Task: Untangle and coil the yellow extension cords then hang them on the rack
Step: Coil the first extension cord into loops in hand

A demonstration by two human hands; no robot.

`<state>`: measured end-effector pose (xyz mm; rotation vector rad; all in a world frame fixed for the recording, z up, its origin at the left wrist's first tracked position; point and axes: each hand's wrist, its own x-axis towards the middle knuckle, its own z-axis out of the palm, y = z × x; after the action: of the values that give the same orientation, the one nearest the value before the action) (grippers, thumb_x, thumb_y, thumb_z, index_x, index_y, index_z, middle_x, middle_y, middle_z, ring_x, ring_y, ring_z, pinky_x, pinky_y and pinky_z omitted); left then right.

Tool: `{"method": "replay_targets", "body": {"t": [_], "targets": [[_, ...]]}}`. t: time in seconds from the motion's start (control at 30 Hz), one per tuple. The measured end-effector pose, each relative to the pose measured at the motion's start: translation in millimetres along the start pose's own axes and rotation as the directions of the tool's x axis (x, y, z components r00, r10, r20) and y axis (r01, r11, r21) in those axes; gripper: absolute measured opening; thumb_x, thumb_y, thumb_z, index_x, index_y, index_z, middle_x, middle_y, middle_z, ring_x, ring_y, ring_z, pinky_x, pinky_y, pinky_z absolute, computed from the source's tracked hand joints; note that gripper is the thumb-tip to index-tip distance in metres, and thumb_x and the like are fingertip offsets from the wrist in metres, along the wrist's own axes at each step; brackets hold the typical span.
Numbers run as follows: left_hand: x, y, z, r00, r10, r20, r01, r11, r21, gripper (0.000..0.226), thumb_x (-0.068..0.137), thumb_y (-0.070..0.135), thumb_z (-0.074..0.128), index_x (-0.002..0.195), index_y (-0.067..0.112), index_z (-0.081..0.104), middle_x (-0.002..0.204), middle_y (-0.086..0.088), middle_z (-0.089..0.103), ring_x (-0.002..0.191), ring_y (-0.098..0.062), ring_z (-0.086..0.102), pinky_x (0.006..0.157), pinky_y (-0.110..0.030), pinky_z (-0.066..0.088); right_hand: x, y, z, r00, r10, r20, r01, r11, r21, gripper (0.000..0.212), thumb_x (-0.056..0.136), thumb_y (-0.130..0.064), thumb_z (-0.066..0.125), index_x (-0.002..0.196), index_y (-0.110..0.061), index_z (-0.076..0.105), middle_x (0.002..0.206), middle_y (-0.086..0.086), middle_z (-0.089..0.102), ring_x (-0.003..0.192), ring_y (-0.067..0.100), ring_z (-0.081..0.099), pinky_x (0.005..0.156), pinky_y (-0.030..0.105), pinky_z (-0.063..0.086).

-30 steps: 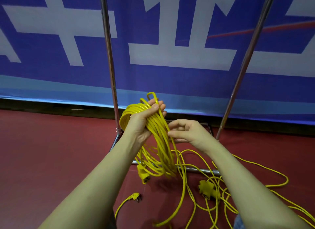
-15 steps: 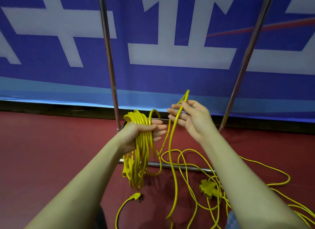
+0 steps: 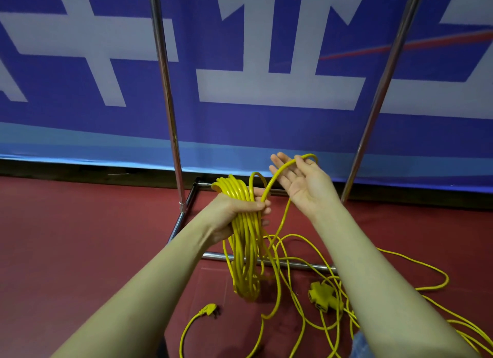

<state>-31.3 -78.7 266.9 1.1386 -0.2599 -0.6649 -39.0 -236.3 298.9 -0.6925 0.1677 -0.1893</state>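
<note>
Coiling a yellow cord in front of the rack

The left hand (image 3: 234, 211) grips the top of a coil (image 3: 244, 240) of yellow cord, fingers curled round the bundled loops, which hang down toward the red floor (image 3: 80, 237). The right hand (image 3: 301, 183) is held palm up just right of it, fingers nearly straight, with a loose strand (image 3: 277, 173) lying across the palm and arching back to the left hand. More cord (image 3: 394, 267) lies tangled on the floor to the right, around a yellow socket block (image 3: 321, 296); a plug (image 3: 209, 310) lies near, below the coil. The rack (image 3: 170, 112), two metal uprights on a floor frame, stands just beyond the hands, before a blue and white banner (image 3: 266, 91).
</note>
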Motion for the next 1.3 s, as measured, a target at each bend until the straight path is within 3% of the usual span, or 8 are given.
{"method": "replay_targets", "body": {"t": [0.17, 0.33, 0.43, 0.53, 0.67, 0.8, 1.03, 1.3], "targets": [[9, 5, 4, 0.989, 0.096, -0.112, -0.116, 0.975, -0.189, 0.018, 0.089, -0.008, 0.048, 0.095, 0.006, 0.058, 0.071, -0.003, 0.070, 0.067, -0.014, 0.071, 0.067, -0.034, 0.059, -10, -1, -19, 0.996, 0.088, -0.001, -0.074, 0.830, -0.553, 0.016, 0.100, -0.022, 0.045, 0.093, -0.010, 0.053, 0.083, 0.009, 0.068, 0.070, 0.019, 0.066, 0.063, 0.028, 0.054], [12, 14, -2, 0.960, 0.165, -0.228, -0.231, 0.923, -0.307, 0.019, 0.092, -0.007, 0.046, 0.095, 0.008, 0.057, 0.069, -0.003, 0.069, 0.067, -0.015, 0.071, 0.065, -0.034, 0.059, -18, 12, -32, 0.939, 0.268, 0.218, 0.149, 0.256, -0.955, 0.020, 0.098, -0.017, 0.048, 0.082, -0.017, 0.061, 0.078, -0.001, 0.065, 0.057, -0.001, 0.059, 0.058, 0.014, 0.045], [9, 19, -6, 0.951, 0.178, -0.253, -0.257, 0.910, -0.324, 0.018, 0.093, -0.006, 0.045, 0.096, 0.008, 0.057, 0.069, -0.004, 0.070, 0.066, -0.015, 0.071, 0.063, -0.033, 0.060, -18, 20, -35, 0.908, 0.290, 0.303, 0.224, 0.275, -0.935, 0.005, 0.089, -0.008, 0.061, 0.090, -0.012, 0.062, 0.077, 0.000, 0.062, 0.062, -0.001, 0.056, 0.065, 0.012, 0.045], [7, 22, -9, 0.950, 0.186, -0.252, -0.266, 0.905, -0.332, 0.018, 0.094, -0.004, 0.045, 0.099, 0.007, 0.058, 0.072, -0.003, 0.071, 0.069, -0.015, 0.072, 0.065, -0.033, 0.060, -16, 28, -37, 0.883, 0.316, 0.347, 0.289, 0.217, -0.932, 0.014, 0.083, 0.000, 0.067, 0.087, -0.012, 0.060, 0.072, -0.001, 0.059, 0.060, -0.003, 0.054, 0.067, 0.015, 0.044], [4, 26, -17, 0.947, 0.187, -0.262, -0.274, 0.895, -0.352, 0.018, 0.096, 0.001, 0.042, 0.103, 0.007, 0.058, 0.083, -0.004, 0.074, 0.077, -0.017, 0.073, 0.070, -0.033, 0.059, -18, 34, -29, 0.902, 0.271, 0.337, 0.202, 0.424, -0.883, 0.015, 0.090, 0.005, 0.055, 0.086, -0.009, 0.057, 0.066, 0.004, 0.056, 0.046, 0.003, 0.055, 0.052, 0.020, 0.047], [4, 23, -27, 0.971, 0.110, -0.211, -0.183, 0.912, -0.367, 0.021, 0.098, 0.007, 0.039, 0.111, 0.007, 0.056, 0.094, -0.006, 0.074, 0.083, -0.019, 0.073, 0.075, -0.034, 0.058, -18, 26, -13, 0.932, 0.110, 0.345, 0.249, 0.497, -0.831, 0.020, 0.098, -0.004, 0.044, 0.089, -0.013, 0.060, 0.063, -0.001, 0.047, 0.038, 0.001, 0.035, 0.038, 0.014, 0.028], [1, 22, -27, 0.988, 0.056, -0.143, -0.110, 0.909, -0.403, 0.027, 0.100, 0.016, 0.037, 0.107, 0.002, 0.059, 0.097, -0.011, 0.073, 0.086, -0.021, 0.072, 0.081, -0.036, 0.055, -15, 19, -5, 0.859, 0.142, 0.492, 0.460, 0.211, -0.863, 0.025, 0.100, -0.008, 0.040, 0.085, -0.015, 0.060, 0.062, -0.006, 0.042, 0.049, 0.000, 0.037, 0.053, 0.016, 0.031], [4, 24, -28, 0.972, 0.077, -0.220, -0.168, 0.887, -0.430, 0.007, 0.088, 0.006, 0.054, 0.084, 0.006, 0.059, 0.059, 0.002, 0.061, 0.050, -0.008, 0.062, 0.053, -0.022, 0.055, -23, 20, -5, 0.830, 0.333, 0.447, 0.371, 0.270, -0.889, 0.013, 0.095, -0.012, 0.053, 0.087, -0.011, 0.064, 0.056, -0.003, 0.047, 0.044, 0.001, 0.039, 0.045, 0.014, 0.030]]}}
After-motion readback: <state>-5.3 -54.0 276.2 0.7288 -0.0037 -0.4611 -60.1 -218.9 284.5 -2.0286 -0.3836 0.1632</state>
